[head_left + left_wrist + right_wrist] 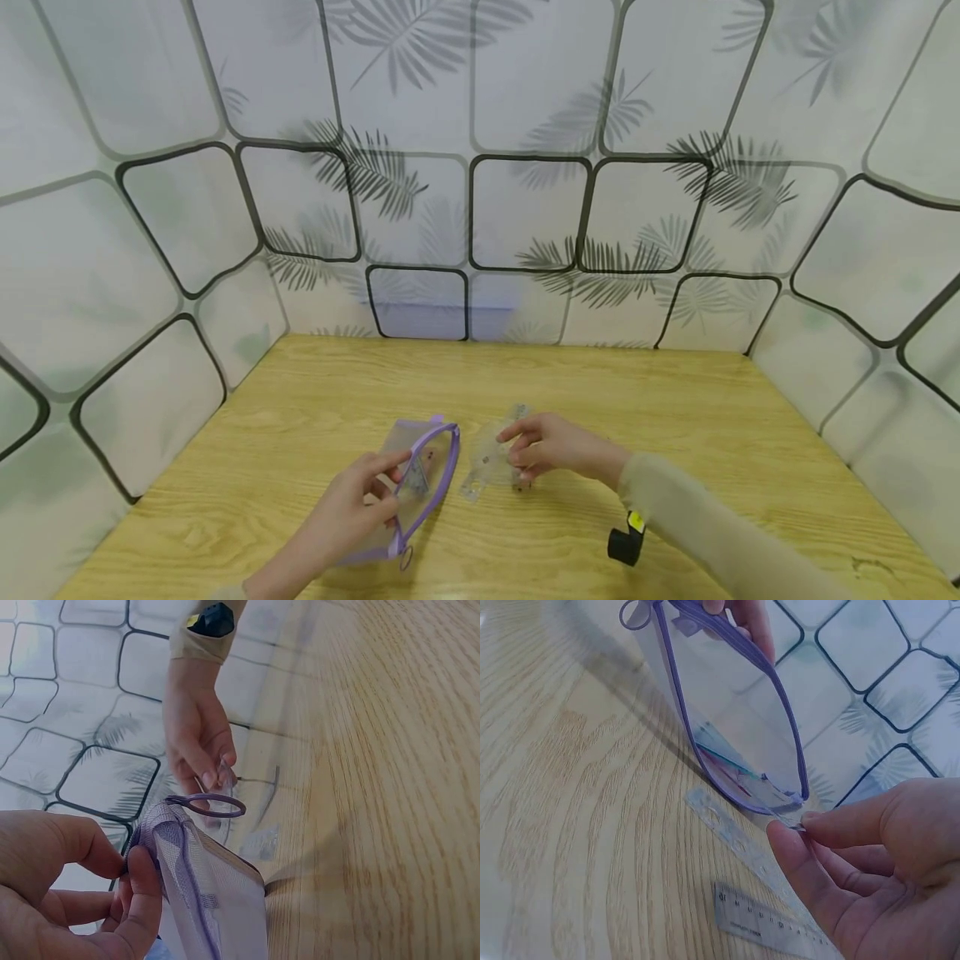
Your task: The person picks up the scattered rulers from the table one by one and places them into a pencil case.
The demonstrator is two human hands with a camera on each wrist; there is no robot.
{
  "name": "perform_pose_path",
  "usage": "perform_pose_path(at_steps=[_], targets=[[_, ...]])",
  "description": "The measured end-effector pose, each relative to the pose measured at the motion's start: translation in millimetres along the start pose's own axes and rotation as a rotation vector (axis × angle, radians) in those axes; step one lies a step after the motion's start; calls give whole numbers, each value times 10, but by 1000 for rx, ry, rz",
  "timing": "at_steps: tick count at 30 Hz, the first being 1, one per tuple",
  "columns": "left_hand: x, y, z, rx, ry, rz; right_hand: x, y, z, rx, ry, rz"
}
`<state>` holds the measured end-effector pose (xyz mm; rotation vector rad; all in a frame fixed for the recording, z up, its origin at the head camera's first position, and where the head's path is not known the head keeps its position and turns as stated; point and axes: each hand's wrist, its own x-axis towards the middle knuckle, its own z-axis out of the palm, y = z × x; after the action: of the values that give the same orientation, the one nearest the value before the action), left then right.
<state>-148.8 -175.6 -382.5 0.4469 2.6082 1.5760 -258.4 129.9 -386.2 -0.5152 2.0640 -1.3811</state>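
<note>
- Mesh pouch (pixel 420 483) with purple zip trim: on the table (pixel 675 400), near its front edge, left of centre; mouth gaping open, some flat items visible inside through the mesh.
- Ring pull (pixel 206 804) on the zip slider, purple, at the pouch's end.
- Left hand (pixel 360 500): pinching the pouch's rim between thumb and fingers (pixel 142 889), holding the opening up.
- Clear plastic rulers (pixel 487 462): lying flat on the table just right of the pouch; printed scale readable on one (pixel 769 922) in the right wrist view, a second clear strip (pixel 720 821) closer to the pouch mouth.
- Right hand (pixel 543 450): fingertips closed on the edge of a transparent piece, lifting it just beside the pouch opening; exact shape of that piece cannot be told.
- Beige sleeve (pixel 697 525) on the right forearm, black wrist-mounted device (pixel 626 542) underneath.
- Surround: white panels with black rounded squares and leaf print (pixel 525 208) on three sides of the table.
</note>
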Motion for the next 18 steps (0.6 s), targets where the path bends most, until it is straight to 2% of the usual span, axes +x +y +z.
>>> perform_pose_path(at_steps=[9, 18], targets=[[-4, 7, 7, -15, 5, -10, 122, -19, 92, 10, -23, -8], [-7, 28, 5, -29, 11, -9, 212, 6, 241, 88, -35, -20]])
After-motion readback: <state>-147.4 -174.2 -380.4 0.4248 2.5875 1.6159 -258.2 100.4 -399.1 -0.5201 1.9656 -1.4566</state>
